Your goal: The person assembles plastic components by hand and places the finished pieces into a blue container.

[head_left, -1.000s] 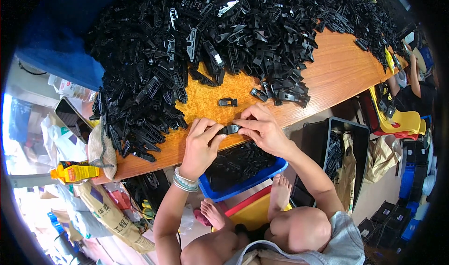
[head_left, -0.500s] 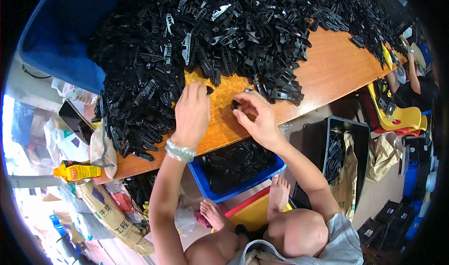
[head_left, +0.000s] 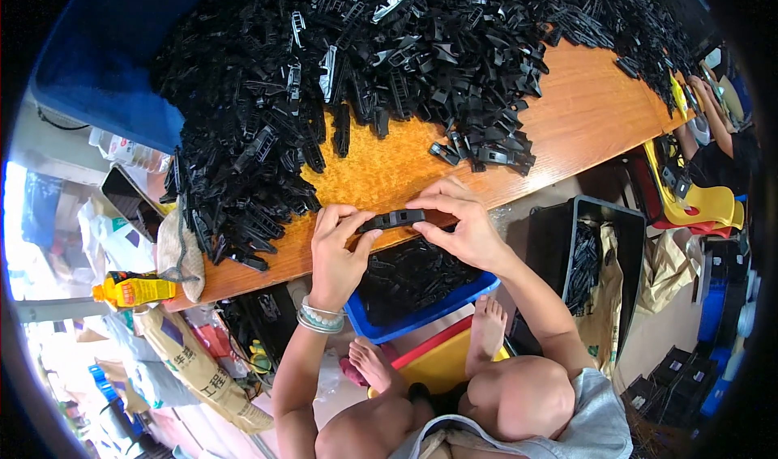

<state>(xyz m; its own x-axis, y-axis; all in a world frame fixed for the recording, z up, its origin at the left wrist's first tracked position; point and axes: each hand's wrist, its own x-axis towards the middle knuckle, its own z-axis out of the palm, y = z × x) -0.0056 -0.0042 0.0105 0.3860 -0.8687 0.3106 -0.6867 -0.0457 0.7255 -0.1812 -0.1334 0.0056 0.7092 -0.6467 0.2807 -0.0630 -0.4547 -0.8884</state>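
Between my two hands, just above the table's near edge, is a long, narrow black plastic part [head_left: 394, 219]. My left hand [head_left: 339, 248] pinches its left end with thumb and fingers. At the other end, my right hand [head_left: 468, 226] grips it the same way. Whether it is one piece or two joined pieces, I cannot tell. Beyond my hands, a large heap of similar black plastic parts [head_left: 251, 78] covers much of the wooden table [head_left: 361, 175]. Below the table edge sits a blue bin [head_left: 389, 329] with more black parts in it.
A black crate [head_left: 571, 240] with black parts and brown paper stands at the right. On the left are a yellow bottle [head_left: 136, 290], a cloth [head_left: 180, 252] and a large blue tub [head_left: 89, 78]. Another person's arm [head_left: 717, 115] shows at the far right, near a yellow chair [head_left: 697, 204].
My hands have come together and nearer to me. Earlier they were apart, each at a small dark piece; now both hold the long black part. A few heap pieces near the bare patch have shifted.
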